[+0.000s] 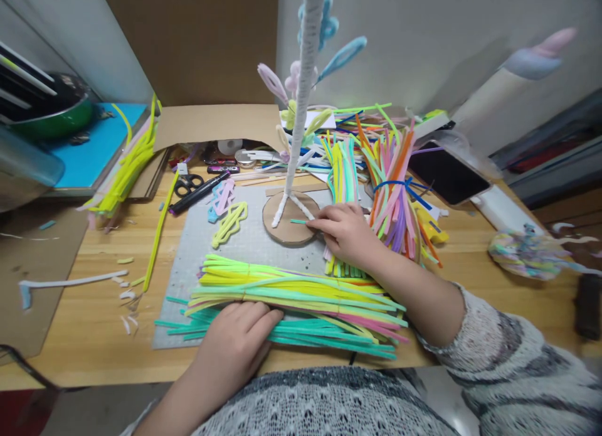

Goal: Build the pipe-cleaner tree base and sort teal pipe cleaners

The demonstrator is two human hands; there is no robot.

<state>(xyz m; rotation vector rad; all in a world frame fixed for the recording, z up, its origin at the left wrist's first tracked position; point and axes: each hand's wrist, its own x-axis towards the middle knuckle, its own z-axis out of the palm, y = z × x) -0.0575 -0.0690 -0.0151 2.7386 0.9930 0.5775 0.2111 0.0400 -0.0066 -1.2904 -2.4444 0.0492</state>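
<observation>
Against a pale grey wall [399, 28] and a brown cardboard panel [188, 41], a wooden desk [94, 348] crowded with craft materials, with a grey mat [247, 251] near the middle. On the mat, a round cardboard disc [285, 233] under a tall white-wrapped stem [303, 97], upright on splayed white feet, with blue, pink and yellow-green pipe-cleaner petals about it.

At the disc, right hand [347, 236], fingers reaching in from the right, fingertips at one end of a short teal piece [297, 221] over the cardboard; pinch or mere touch, impossible to tell. Nearer the front edge, left hand [242, 337], palm down with bent fingers over loose teal pipe cleaners [329, 330], just beside a flat, mostly yellow bundle [291, 287]; gripping or only resting, likewise impossible to tell.

Left of the disc, a yellow-green zigzag shape [230, 224], with pink and blue ones just behind. Farther left, black-handled scissors [189, 185] touching or close to a black pen [200, 194], beside a long yellow pipe cleaner [160, 238]. To the right, a mixed bundle [395, 201] tied in blue, then a dark-screened smartphone [449, 172].
</observation>
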